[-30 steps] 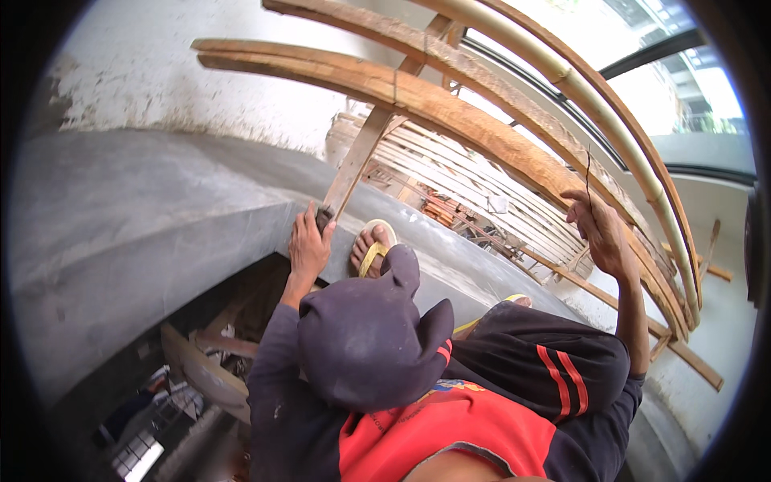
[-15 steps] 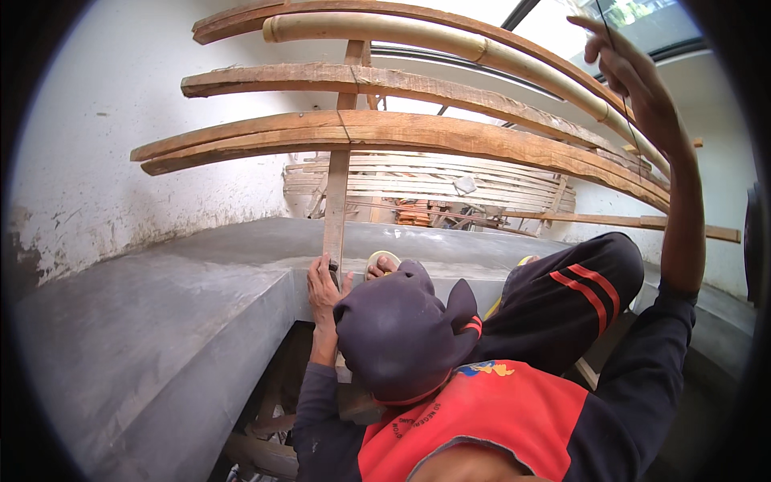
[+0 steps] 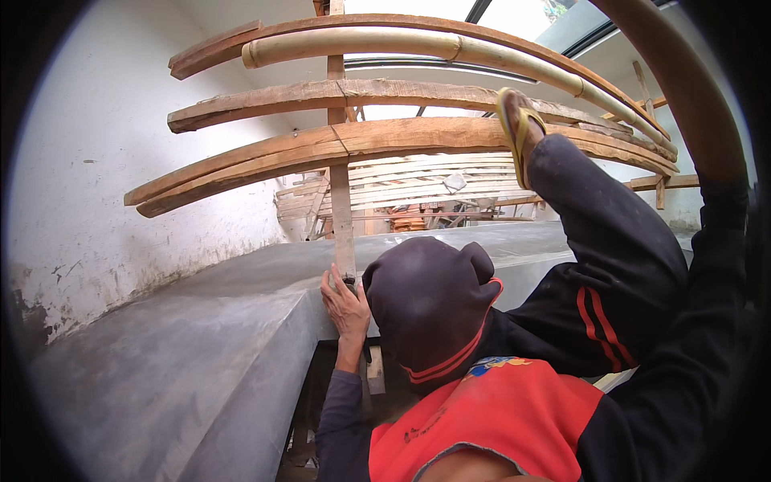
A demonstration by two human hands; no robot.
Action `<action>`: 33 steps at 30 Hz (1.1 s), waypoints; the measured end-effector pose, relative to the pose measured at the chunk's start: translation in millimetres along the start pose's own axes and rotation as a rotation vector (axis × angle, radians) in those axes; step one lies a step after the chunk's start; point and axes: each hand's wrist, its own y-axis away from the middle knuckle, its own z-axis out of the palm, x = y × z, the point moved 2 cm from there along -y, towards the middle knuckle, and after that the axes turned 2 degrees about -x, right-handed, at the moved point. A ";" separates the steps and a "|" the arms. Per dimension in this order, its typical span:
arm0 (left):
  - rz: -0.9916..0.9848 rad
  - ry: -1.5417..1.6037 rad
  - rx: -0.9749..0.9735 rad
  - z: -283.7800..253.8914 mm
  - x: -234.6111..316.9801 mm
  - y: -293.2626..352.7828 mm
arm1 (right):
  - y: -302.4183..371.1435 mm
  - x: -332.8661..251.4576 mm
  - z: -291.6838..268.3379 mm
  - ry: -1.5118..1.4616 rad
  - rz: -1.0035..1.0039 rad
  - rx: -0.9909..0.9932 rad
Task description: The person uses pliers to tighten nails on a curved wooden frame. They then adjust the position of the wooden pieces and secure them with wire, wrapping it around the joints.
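My left hand (image 3: pixel 347 309) rests on the edge of the grey concrete slab (image 3: pixel 189 329), its fingers spread beside the foot of an upright wooden post (image 3: pixel 341 213). A small dark piece (image 3: pixel 348 282) sits at the base of that post, between thumb and fingers; its kind is unclear. My right arm (image 3: pixel 683 88) reaches up past the top right edge, so the hand itself is out of sight. My right foot in a yellow sandal (image 3: pixel 514 145) is raised against the lower timber beams (image 3: pixel 418 136). My bent left knee (image 3: pixel 426 297) fills the middle.
A bamboo pole (image 3: pixel 361 46) and more timber (image 3: pixel 281 100) run across the post above. Beneath my left arm is a dark opening (image 3: pixel 321 377) in the concrete. A white wall (image 3: pixel 104 161) stands at the left. Pale slats (image 3: pixel 401 189) lie beyond the slab.
My right foot has lifted from the slab area up to the beams. My right hand has gone up out of view. The left hand stays by the post.
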 end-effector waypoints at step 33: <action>0.445 -0.506 -0.327 -38.7 39.7 -411.9 | -7.5 22.9 260.0 -0.463 0.230 -0.349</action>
